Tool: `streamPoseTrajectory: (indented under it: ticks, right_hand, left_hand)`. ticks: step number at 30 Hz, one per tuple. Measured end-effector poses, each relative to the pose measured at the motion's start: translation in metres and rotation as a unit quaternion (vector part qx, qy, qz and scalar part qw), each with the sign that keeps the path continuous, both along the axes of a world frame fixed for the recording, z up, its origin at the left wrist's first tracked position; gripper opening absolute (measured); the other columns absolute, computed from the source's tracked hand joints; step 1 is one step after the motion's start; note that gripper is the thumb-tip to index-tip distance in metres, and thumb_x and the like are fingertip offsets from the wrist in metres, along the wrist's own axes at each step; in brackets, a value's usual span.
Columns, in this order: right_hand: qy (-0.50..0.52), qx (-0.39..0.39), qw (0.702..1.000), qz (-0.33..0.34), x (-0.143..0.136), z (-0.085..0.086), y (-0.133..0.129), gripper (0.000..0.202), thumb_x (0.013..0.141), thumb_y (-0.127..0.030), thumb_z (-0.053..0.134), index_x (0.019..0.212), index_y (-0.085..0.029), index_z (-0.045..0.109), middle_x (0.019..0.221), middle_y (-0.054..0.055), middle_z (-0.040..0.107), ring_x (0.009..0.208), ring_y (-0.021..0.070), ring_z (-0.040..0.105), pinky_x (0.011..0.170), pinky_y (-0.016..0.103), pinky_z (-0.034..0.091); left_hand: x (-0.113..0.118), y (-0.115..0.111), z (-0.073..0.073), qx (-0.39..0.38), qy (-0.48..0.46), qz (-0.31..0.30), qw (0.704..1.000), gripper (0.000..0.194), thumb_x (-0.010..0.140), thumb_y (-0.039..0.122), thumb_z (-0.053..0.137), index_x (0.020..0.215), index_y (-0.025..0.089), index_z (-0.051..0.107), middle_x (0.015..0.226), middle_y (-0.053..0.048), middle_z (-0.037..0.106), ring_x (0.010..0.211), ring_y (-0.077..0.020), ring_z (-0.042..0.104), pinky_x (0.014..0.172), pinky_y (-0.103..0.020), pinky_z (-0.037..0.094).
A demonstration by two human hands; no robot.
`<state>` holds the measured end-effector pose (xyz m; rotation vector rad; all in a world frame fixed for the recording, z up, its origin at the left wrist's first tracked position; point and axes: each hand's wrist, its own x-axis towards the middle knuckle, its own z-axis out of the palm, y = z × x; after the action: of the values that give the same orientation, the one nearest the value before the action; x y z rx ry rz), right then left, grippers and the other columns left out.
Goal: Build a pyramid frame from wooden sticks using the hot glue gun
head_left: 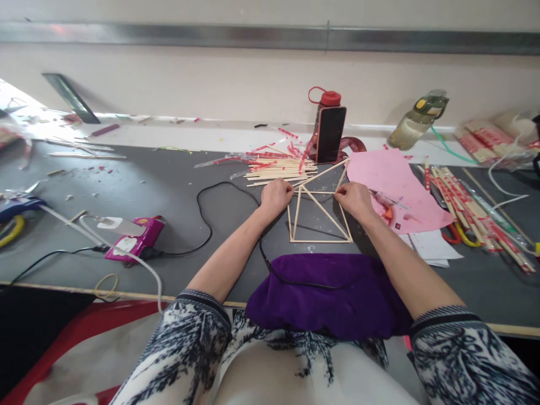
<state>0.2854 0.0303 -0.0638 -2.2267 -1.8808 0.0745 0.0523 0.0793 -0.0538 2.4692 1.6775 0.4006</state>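
Note:
A frame of thin wooden chopsticks [320, 242] stands on the grey table in front of me, with a square base and slanted sticks rising from it. My left hand [276, 201] is closed at its upper left corner, the fingertips pinched on the sticks. At the opposite corner, my right hand [355, 200] pinches the frame between thumb and fingers. One long stick slants up to the far right, above the right hand. Just behind my left hand lies a pile of loose chopsticks [280, 169] with torn red and clear wrappers.
A phone [331, 135] leans on a red-capped bottle [330, 99]. Pink paper [379, 174] lies right of the frame, near wrapped chopsticks [476, 208] and a water bottle [415, 124]. Purple cloth [324, 304] covers the near edge. A black cable [202, 208] runs from a pink power strip [145, 236].

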Motion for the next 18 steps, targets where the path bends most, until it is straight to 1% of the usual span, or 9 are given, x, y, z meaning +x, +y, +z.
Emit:
streamPoseTrajectory:
  ticks: [5, 9, 11, 14, 16, 18]
  right_hand:
    - [0.013, 0.006, 1.000, 0.000, 0.000, -0.002, 0.000, 0.028, 0.080, -0.026, 0.052, 0.090, -0.017, 0.076, 0.093, 0.010, 0.074, 0.088, 0.0231, 0.067, 0.076, 0.028, 0.045]
    - [0.060, 0.016, 0.998, 0.006, 0.003, -0.002, -0.004, 0.026, 0.078, -0.024, 0.054, 0.089, -0.017, 0.077, 0.088, 0.008, 0.075, 0.084, 0.0216, 0.068, 0.076, 0.027, 0.046]
    - [0.113, 0.020, 0.993, -0.001, 0.006, -0.001, -0.007, 0.028, 0.079, -0.022, 0.052, 0.093, -0.018, 0.076, 0.085, 0.005, 0.075, 0.079, 0.0188, 0.069, 0.075, 0.025, 0.047]
    - [0.174, 0.018, 0.984, -0.033, 0.010, 0.001, -0.012, 0.032, 0.082, -0.020, 0.048, 0.099, -0.018, 0.075, 0.071, 0.002, 0.074, 0.068, 0.0155, 0.069, 0.070, 0.023, 0.048]
    - [0.177, 0.018, 0.983, -0.041, 0.012, 0.001, -0.012, 0.032, 0.081, -0.020, 0.049, 0.101, -0.018, 0.074, 0.066, 0.002, 0.072, 0.063, 0.0150, 0.068, 0.068, 0.023, 0.048]
    - [0.169, 0.019, 0.985, -0.025, 0.014, 0.000, -0.011, 0.031, 0.080, -0.019, 0.051, 0.100, -0.018, 0.074, 0.073, 0.002, 0.074, 0.062, 0.0144, 0.067, 0.070, 0.024, 0.049]
  left_hand:
    - [0.000, 0.000, -0.001, -0.002, -0.002, -0.005, 1.000, 0.020, 0.084, 0.025, 0.055, 0.089, 0.020, 0.074, 0.098, -0.007, 0.068, 0.088, -0.0203, 0.062, 0.069, -0.027, 0.041]
    - [-0.003, -0.001, -0.003, 0.004, -0.015, -0.015, 1.000, 0.021, 0.085, 0.025, 0.054, 0.090, 0.020, 0.073, 0.099, -0.007, 0.068, 0.088, -0.0192, 0.062, 0.069, -0.026, 0.041]
    - [-0.004, -0.002, -0.005, 0.004, -0.022, -0.023, 0.999, 0.021, 0.085, 0.026, 0.054, 0.092, 0.020, 0.073, 0.100, -0.006, 0.067, 0.088, -0.0185, 0.062, 0.071, -0.026, 0.042]
    - [-0.006, -0.001, -0.006, 0.002, -0.030, -0.034, 0.999, 0.022, 0.085, 0.025, 0.054, 0.095, 0.021, 0.073, 0.100, -0.006, 0.067, 0.088, -0.0181, 0.061, 0.073, -0.026, 0.043]
    - [-0.006, -0.001, -0.006, 0.003, -0.033, -0.035, 0.999, 0.023, 0.085, 0.024, 0.053, 0.095, 0.021, 0.073, 0.100, -0.006, 0.067, 0.088, -0.0183, 0.061, 0.074, -0.026, 0.043]
    - [-0.006, -0.001, -0.005, 0.001, -0.034, -0.033, 0.999, 0.023, 0.085, 0.024, 0.053, 0.096, 0.021, 0.073, 0.100, -0.006, 0.068, 0.088, -0.0184, 0.061, 0.074, -0.026, 0.044]
